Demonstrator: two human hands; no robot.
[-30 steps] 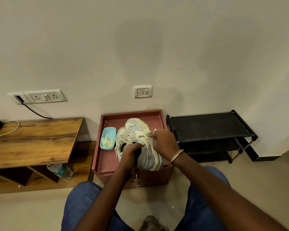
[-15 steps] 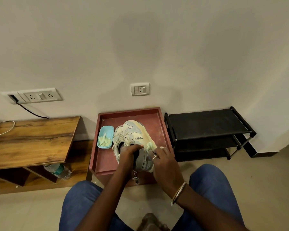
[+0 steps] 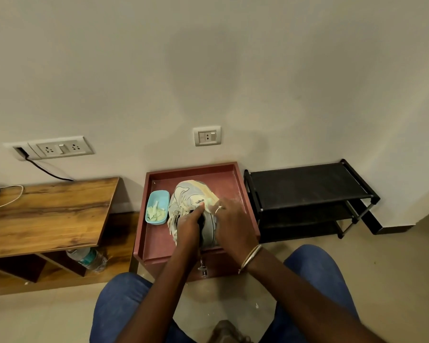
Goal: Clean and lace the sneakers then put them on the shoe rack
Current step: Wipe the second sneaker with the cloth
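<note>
Now the sneaker (image 3: 191, 194) sits in the red tray (image 3: 191, 168), heel near the front rim, bare tray floor between its toe and the far rim, a blue dish (image 3: 159, 196) just beside it on the left. The left hand (image 3: 187, 226) grips its collar; the right hand (image 3: 233, 224) lies over a pale cloth (image 3: 212, 200) on its right flank, pinched or pressed I cannot tell. The black shoe rack (image 3: 307, 184) stands just past the tray's right rim.
</note>
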